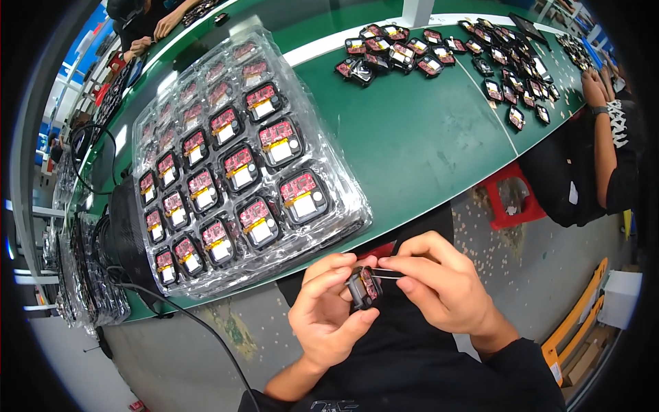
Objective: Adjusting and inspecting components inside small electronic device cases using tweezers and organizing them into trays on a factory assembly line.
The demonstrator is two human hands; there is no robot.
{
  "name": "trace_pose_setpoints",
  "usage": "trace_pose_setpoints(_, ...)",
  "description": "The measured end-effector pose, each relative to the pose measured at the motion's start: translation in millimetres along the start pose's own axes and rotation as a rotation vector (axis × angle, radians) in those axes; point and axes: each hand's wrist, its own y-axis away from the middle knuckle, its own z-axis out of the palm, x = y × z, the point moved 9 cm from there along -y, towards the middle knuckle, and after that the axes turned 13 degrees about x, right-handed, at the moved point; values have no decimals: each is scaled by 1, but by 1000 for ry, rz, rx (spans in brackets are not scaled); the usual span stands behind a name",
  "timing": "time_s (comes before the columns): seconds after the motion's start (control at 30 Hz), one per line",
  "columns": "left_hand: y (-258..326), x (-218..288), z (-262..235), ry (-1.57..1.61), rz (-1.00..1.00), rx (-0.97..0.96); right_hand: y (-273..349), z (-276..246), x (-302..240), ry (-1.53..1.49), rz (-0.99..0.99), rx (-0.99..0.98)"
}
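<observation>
Low in front of my body, my left hand (324, 317) is closed around a small black device housing (357, 292), its fingers and thumb at the edges. The housing is tilted, and a red circuit board shows inside it. Pinched in my right hand (445, 287) is a pair of metal tweezers (388, 273). Their tips reach the board side of the housing; whether they grip anything there is too small to tell. Beyond my hands, a clear plastic tray (331, 154) holds several similar housings, each with a red board and a white-and-yellow part.
The green table (405, 144) carries a loose pile of housings (401, 55) and another group (511, 79) farther right. A co-worker's arm (604, 147) is at the right, another person's hand (167, 25) at the far left. A red stool (515, 216) and a black cable (206, 326) are nearby.
</observation>
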Motion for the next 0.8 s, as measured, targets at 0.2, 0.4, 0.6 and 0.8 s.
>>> trace_pose_setpoints(0.2,-2,13,0,-293,224,34,-1,6,-1,29,36,30)
trace_pose_setpoints(0.4,0,21,4,-598,413,-32,0,13,13,-56,115,47)
trace_pose_setpoints(0.6,2,11,-12,-236,164,104,2,17,14,-84,58,40)
trace_pose_setpoints(0.8,3,4,-18,-88,29,153,11,16,-10,289,-436,260)
